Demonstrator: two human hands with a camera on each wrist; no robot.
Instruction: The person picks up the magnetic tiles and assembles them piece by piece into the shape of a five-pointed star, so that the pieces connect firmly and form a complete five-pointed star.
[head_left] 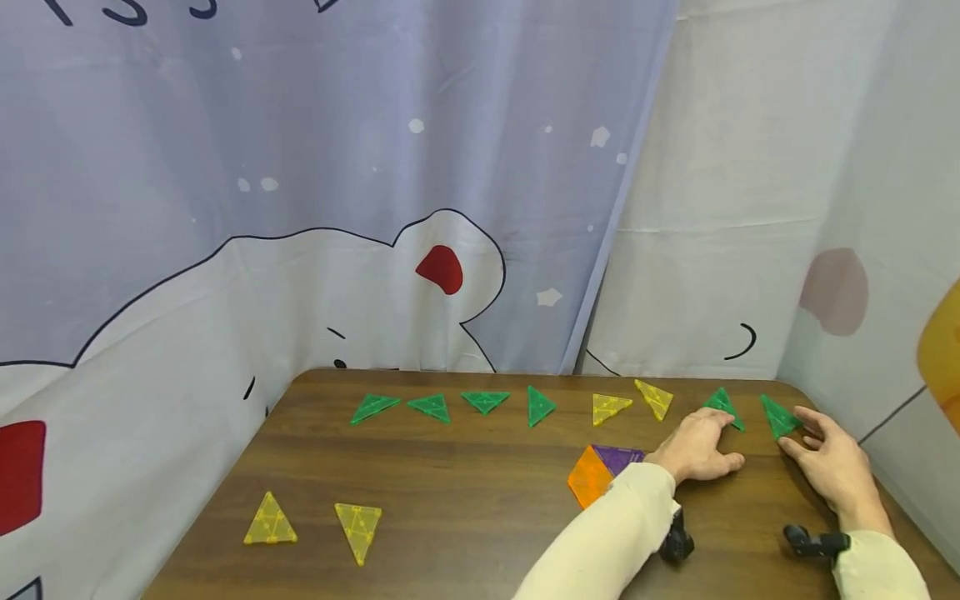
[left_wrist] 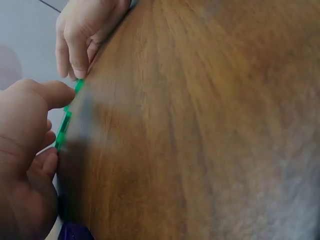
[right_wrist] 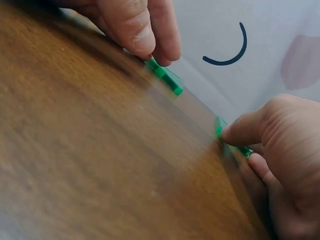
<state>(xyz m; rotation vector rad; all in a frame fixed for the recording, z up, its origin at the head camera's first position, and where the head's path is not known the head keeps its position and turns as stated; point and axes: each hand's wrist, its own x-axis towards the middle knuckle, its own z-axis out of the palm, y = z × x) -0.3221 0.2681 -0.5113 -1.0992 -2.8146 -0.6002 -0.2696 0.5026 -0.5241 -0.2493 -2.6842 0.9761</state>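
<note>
Two green triangular tiles lie at the table's far right. My left hand (head_left: 697,446) reaches over the left one, a green triangle tile (head_left: 724,402), with its fingertips touching the near side and the thumb held apart. Around the near and right edges of the other green triangle tile (head_left: 777,416), my right hand (head_left: 834,465) pinches with thumb and fingers. Close up in the right wrist view, the right thumb (right_wrist: 245,127) meets that tile's edge. An orange tile (head_left: 588,477) and a purple tile (head_left: 617,458) lie beside the left forearm, partly covered by the sleeve.
Along the back edge lie several more green triangles (head_left: 485,402) and two yellow triangles (head_left: 611,407). Two further yellow triangles (head_left: 271,521) rest at the front left. A printed curtain (head_left: 375,292) hangs behind the wooden table (head_left: 450,533).
</note>
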